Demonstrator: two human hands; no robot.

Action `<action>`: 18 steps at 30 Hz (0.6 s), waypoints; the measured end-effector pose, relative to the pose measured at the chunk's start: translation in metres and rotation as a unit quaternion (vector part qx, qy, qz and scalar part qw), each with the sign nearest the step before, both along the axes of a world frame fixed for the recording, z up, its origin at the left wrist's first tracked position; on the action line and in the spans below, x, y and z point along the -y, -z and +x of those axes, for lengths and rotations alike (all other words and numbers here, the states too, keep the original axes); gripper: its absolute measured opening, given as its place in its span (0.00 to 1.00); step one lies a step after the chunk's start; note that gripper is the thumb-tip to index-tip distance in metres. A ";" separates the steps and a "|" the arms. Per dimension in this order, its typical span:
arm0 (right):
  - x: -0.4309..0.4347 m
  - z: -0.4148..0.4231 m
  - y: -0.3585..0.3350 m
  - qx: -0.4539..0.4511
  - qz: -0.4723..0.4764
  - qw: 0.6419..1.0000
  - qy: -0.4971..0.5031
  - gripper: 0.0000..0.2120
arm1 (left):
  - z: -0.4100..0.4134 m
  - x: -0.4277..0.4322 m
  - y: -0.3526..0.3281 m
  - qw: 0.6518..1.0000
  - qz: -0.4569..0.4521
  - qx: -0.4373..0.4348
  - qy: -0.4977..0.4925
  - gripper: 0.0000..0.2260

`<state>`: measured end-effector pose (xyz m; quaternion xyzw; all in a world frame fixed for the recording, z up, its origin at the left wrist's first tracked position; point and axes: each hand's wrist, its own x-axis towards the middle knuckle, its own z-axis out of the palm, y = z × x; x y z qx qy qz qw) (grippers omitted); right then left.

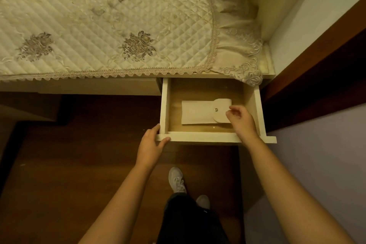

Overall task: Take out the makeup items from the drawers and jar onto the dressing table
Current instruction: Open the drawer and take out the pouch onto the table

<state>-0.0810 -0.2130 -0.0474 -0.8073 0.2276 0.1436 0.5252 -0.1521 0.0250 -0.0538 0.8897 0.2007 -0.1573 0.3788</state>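
Pouch (200,112) flat in drawer (166,105), lower centre. Our right hand (240,120) pinches flap edge; left hand (152,140) grips drawer corner. We slide fingers under, lift level to cloth (99,35) above.

A cream drawer (200,137) stands pulled out from the right end of the dressing table (99,85), whose top is covered by a quilted, lace-edged cloth (99,25) with embroidered flowers. A pale fabric pouch (198,112) with a snap-buttoned flap lies flat on the drawer's wooden bottom. The left hand (151,143) grips the drawer's near left corner. The right hand (240,120) reaches inside, fingertips pinching at the flap's right edge. Below, light shoes (177,180) stand on the dark wooden floor (79,164).
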 end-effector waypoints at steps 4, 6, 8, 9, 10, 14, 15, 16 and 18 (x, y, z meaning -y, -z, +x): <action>0.002 0.026 0.030 -0.072 -0.103 0.992 -0.018 0.25 | 0.000 -0.004 0.002 1.000 -0.004 -0.004 0.026 0.28; 0.000 0.034 0.037 -0.123 -0.108 0.987 -0.004 0.28 | -0.001 -0.006 0.004 0.999 -0.007 -0.008 0.040 0.29; -0.002 0.037 0.041 -0.151 -0.101 0.983 0.020 0.29 | -0.001 -0.008 0.005 0.999 -0.003 -0.011 0.048 0.30; -0.003 0.037 0.043 -0.161 -0.099 0.982 0.027 0.28 | -0.001 -0.008 0.005 0.999 -0.001 -0.012 0.047 0.30; -0.003 0.038 0.045 -0.172 -0.096 0.980 0.033 0.28 | 0.000 -0.008 0.005 0.999 0.002 -0.013 0.045 0.29; -0.005 0.037 0.049 -0.206 -0.033 0.975 0.077 0.21 | 0.003 -0.010 0.004 0.999 0.000 -0.009 0.036 0.27; -0.006 0.036 0.047 -0.206 -0.010 0.975 0.083 0.19 | 0.004 -0.010 0.004 0.999 -0.003 -0.007 0.034 0.27; -0.006 0.036 0.044 -0.201 0.010 0.976 0.086 0.19 | 0.004 -0.010 0.004 0.999 -0.005 -0.006 0.032 0.27; -0.007 0.036 0.038 -0.177 0.039 0.980 0.088 0.20 | 0.005 -0.010 0.002 0.999 -0.007 -0.007 0.031 0.26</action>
